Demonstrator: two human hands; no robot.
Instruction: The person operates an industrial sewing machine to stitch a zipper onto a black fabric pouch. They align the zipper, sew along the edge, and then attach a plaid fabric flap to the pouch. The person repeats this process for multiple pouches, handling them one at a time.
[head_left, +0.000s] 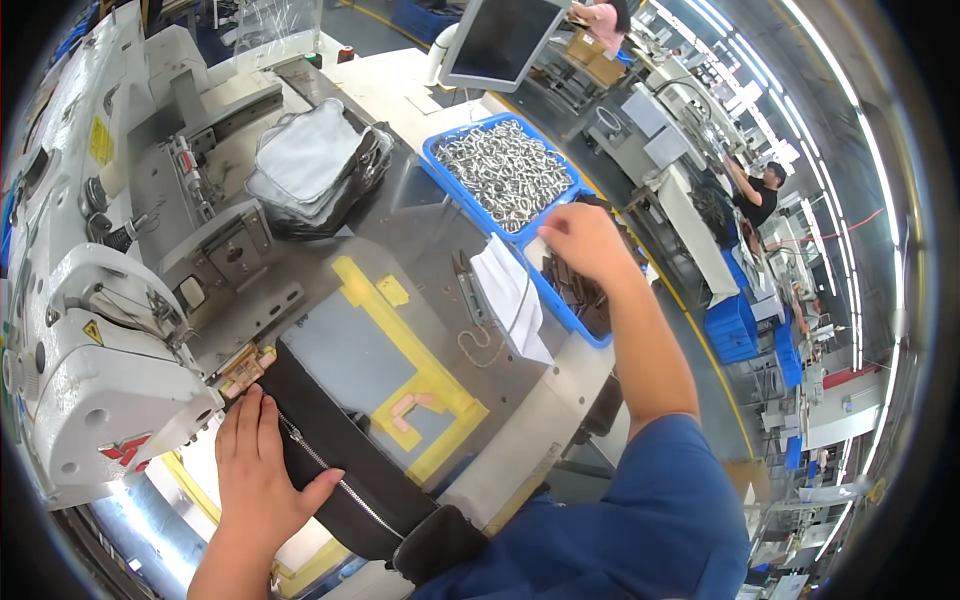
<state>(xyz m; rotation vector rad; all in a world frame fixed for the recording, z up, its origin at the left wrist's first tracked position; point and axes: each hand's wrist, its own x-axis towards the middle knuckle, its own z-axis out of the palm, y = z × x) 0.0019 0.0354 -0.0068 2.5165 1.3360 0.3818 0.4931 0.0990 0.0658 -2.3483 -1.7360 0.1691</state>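
My left hand lies on a black fabric piece with a silver zipper, its fingers stretched out and the thumb spread across the zipper. The fingertips rest close to the sewing machine's head, where the fabric's far end meets a small copper-coloured clamp. My right hand is over the blue tray at the right, fingers curled and pressed together; whatever they hold is too small to make out. Dark brown strips fill that tray beneath the hand. Beside it, another blue tray is heaped with metal rings.
Yellow tape outlines part of the metal table. Small scissors-like snips lie by a white paper. A stack of pale grey fabric pieces sits farther back, near a monitor. Two people work at distant stations.
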